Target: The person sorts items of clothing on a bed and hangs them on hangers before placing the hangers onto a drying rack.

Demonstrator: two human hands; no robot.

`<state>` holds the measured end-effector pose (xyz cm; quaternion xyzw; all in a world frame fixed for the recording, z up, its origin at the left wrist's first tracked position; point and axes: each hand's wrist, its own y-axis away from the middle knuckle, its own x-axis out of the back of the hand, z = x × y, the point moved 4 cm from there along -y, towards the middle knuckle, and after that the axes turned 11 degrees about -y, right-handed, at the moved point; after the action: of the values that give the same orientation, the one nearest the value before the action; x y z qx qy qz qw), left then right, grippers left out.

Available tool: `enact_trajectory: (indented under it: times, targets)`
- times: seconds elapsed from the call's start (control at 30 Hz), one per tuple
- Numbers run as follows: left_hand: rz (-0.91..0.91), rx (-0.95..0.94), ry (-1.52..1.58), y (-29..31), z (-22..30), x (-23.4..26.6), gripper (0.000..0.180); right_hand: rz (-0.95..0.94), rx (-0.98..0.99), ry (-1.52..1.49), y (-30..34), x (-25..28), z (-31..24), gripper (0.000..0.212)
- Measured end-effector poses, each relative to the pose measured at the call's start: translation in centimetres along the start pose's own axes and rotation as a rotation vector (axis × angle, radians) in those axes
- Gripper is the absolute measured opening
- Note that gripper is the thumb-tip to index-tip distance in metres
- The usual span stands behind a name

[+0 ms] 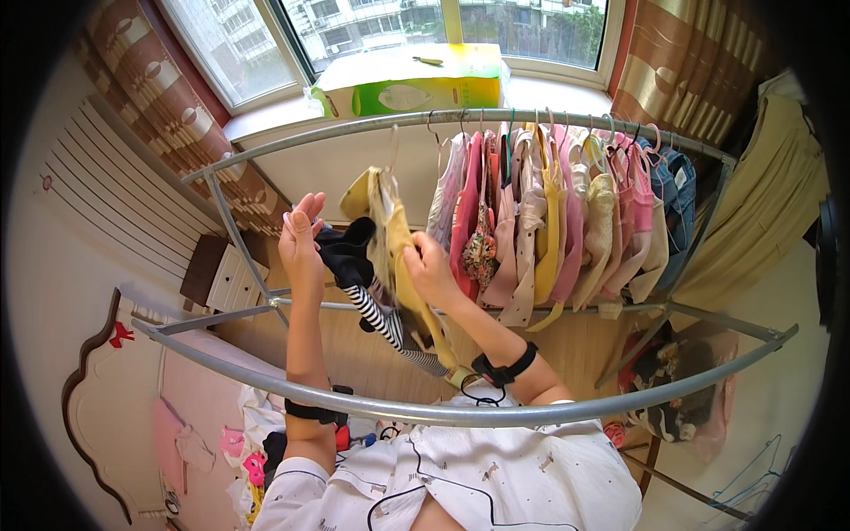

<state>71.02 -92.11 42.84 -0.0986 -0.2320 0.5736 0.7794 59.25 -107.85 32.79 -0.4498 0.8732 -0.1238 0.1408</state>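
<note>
At centre, the right hand (428, 268) pinches a yellow garment (398, 246); whether its hanger sits on the rail (310, 139) is unclear. The left hand (303, 243), loosely open, adjoins black clothing (347, 254). Right of centre, a row of clothes (549, 199) hangs; loose clothes (257, 411), lower left, remain unhung.

Right fingers (427, 250) gripping yellow garment (400, 248), left fingers (310, 209) raised; clothes (549, 203) hanging from grey rail (354, 126)

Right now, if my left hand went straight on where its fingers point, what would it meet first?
Probably the far metal rail, above your left hand in the picture, though depth is unclear.
</note>
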Motion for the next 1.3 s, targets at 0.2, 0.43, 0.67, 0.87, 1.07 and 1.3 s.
enact_trajectory:
  times: [0.2,0.43,0.67,0.87,1.07,1.3]
  targets:
    - [-0.02,-0.041,0.021,0.3,0.6,-0.2,0.063,0.188,0.111,0.053,-6.6,1.0,3.7,0.018]
    - [-0.04,-0.038,0.054,0.5,0.9,-0.6,0.061,0.157,0.118,0.278,-5.2,1.0,7.2,0.031]
    - [-0.031,-0.029,0.073,0.0,-0.4,-1.6,0.059,-0.444,0.09,0.164,5.2,-3.6,0.1,0.065]
    - [-0.096,-0.072,0.086,-0.7,1.1,-3.3,0.055,-0.302,0.025,0.155,7.0,-5.3,1.1,0.041]
    - [-0.086,-0.025,0.125,0.0,-0.4,-3.0,0.051,0.0,-0.006,-0.014,-0.5,-3.6,1.2,0.023]
    - [-0.127,-0.014,-0.002,0.7,-3.4,-3.6,0.037,0.194,0.058,0.134,-7.9,-2.6,3.7,0.024]
